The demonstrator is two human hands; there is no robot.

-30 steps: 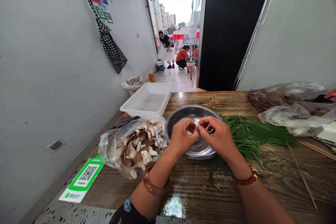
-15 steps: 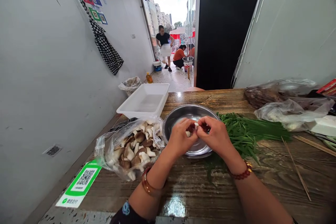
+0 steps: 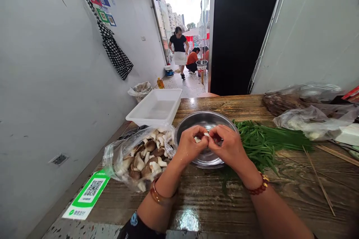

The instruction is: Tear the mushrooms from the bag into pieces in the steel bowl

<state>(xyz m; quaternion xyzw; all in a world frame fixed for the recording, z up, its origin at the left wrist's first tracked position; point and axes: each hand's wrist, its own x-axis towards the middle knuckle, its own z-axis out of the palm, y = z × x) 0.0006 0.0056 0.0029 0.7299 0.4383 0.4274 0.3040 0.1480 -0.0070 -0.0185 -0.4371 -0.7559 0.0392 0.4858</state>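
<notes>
Over a round metal bowl, my left hand and my right hand meet, fingertips pinched together. Between them sits a small white piece of mushroom, gripped from both sides. More white mushroom shows under the fingers of my left hand. Left of the bowl lies an open clear plastic bag full of brown-capped mushrooms with pale stems. Long green leaves are spread to the right of the bowl. My hands hide much of the bowl's inside.
A white plastic tub stands behind the mushroom bag. Thin sticks and plastic bags lie on the right of the wooden table. By the doorway a person carries a white tub; others crouch outside.
My fingertips have shifted slightly left and down with the white mushroom piece, which now lies more tilted. In the doorway the person with the white tub has stepped closer.
</notes>
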